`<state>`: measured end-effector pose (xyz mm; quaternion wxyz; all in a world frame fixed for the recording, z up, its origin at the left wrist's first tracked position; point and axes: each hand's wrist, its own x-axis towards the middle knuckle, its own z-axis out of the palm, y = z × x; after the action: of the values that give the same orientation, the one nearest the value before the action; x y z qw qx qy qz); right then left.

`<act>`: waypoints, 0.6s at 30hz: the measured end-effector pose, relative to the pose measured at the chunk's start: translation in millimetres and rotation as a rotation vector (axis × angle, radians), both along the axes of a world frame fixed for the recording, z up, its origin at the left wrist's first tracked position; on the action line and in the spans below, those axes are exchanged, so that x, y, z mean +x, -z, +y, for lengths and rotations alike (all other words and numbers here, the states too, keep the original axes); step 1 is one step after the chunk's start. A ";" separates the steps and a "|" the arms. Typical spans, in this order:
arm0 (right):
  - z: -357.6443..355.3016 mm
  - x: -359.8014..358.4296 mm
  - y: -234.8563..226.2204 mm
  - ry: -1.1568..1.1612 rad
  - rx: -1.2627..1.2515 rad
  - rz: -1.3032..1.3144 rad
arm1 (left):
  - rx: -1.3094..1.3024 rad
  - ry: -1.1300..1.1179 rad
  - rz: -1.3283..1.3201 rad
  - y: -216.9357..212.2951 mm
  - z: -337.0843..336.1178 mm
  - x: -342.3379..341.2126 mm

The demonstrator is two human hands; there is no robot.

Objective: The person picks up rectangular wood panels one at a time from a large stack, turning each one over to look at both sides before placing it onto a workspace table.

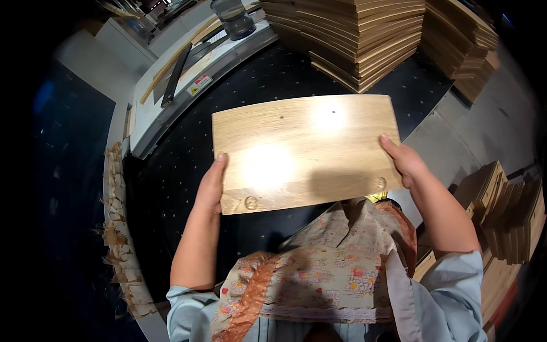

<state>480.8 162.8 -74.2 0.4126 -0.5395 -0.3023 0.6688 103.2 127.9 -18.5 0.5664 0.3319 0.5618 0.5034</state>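
Observation:
Between my two hands I hold a pale wooden panel [307, 139], its broad face tilted up toward me. Two small dark holes show near its far edge, and two round recesses sit near its close edge. Bright light glares off the surface in two spots. My left hand [213, 179] grips the panel's left edge, thumb on the face. On the right edge, my right hand [405, 162] grips it the same way. The fingers of both hands are mostly hidden behind the panel.
A black dotted work table [245, 85] lies under the panel. Tall stacks of wooden panels [359, 40] stand at its far side, with more stacked panels [507, 211] at the right. A white machine bed [188, 80] with a large water bottle [233, 23] lies far left.

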 end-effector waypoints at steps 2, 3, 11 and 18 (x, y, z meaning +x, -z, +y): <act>-16.4 15.6 3.9 0.052 -0.008 0.016 | 0.028 0.095 -0.036 -1.4 0.5 10.3; -26.8 21.8 1.6 0.078 -0.011 0.020 | 0.026 0.105 -0.097 -1.2 2.0 17.2; -110.2 71.2 26.1 0.376 -0.064 0.053 | -0.009 0.394 -0.156 -3.8 24.6 80.4; -229.4 123.2 60.5 0.508 0.131 0.509 | -0.136 0.613 -0.090 14.7 49.9 145.9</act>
<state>604.0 -66.5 -134.7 0.6615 -0.3861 -0.0885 0.6368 249.1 177.8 -33.2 0.7369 0.4245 0.4423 0.2847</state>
